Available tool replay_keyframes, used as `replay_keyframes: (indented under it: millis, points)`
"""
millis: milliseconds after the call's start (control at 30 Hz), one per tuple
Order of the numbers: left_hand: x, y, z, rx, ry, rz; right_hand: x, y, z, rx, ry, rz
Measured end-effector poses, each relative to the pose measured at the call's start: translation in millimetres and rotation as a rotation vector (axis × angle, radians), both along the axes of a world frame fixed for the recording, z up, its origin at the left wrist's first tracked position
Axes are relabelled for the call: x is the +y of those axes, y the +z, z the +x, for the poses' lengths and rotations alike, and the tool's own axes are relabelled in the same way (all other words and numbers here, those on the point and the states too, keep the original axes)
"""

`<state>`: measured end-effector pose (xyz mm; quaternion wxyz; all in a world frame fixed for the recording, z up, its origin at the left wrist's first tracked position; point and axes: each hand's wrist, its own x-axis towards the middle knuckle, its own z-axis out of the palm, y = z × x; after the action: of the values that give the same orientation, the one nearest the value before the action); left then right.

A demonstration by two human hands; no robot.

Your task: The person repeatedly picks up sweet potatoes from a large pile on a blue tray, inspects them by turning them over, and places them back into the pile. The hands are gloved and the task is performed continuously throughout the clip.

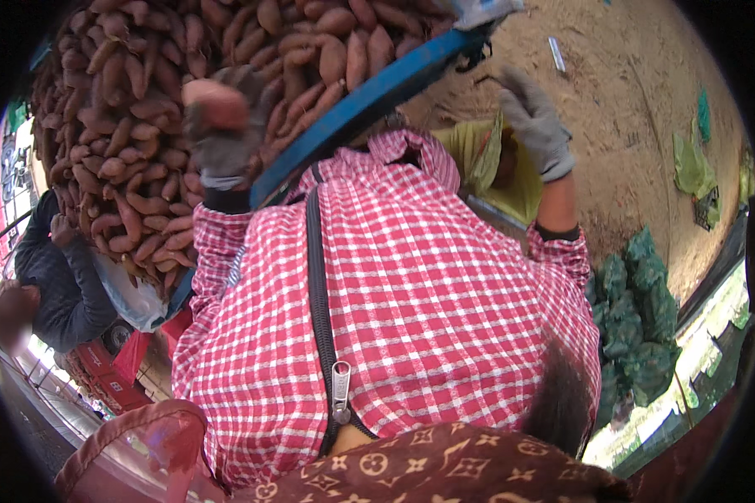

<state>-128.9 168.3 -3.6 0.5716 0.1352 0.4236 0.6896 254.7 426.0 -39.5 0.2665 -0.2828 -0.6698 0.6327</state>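
My left hand, in a grey-brown work glove, holds a reddish sweet potato; both are motion-blurred. It is over a large heap of sweet potatoes, just beyond the blue edge bar that borders the heap. My right hand, also gloved, is in the air to the right of that bar with its fingers extended and nothing plainly in them. Below it a yellow woven sack stands with its mouth spread, and something brownish shows inside, too shaded to tell.
Across the heap at left, another person in a dark sleeve rests a hand by the sweet potatoes. Several filled green mesh sacks stand at right on sandy ground. A light green bag lies farther off. Clear plastic sheeting hangs at the heap's edge.
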Motion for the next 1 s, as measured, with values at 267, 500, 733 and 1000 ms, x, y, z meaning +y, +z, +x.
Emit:
replay_keyframes:
  millis: [267, 500, 733, 1000]
  points:
    - [151.2, 57.7, 94.9, -0.01, -0.184, 0.138, -26.9, 99.4, -131.6, 0.394, 0.008, 0.147]
    - [157.0, 133.6, 107.7, 0.527, -0.201, 0.13, 63.3, 153.5, -113.8, 0.625, -0.003, -0.087]
    - [141.7, 79.5, 90.0, 0.272, -0.108, 0.17, 281.1, 149.8, -149.0, -0.139, -0.306, 0.87]
    - [66.2, 41.8, -7.1, 0.643, 0.316, 0.118, 79.1, 244.5, -125.7, 0.407, -0.047, 0.77]
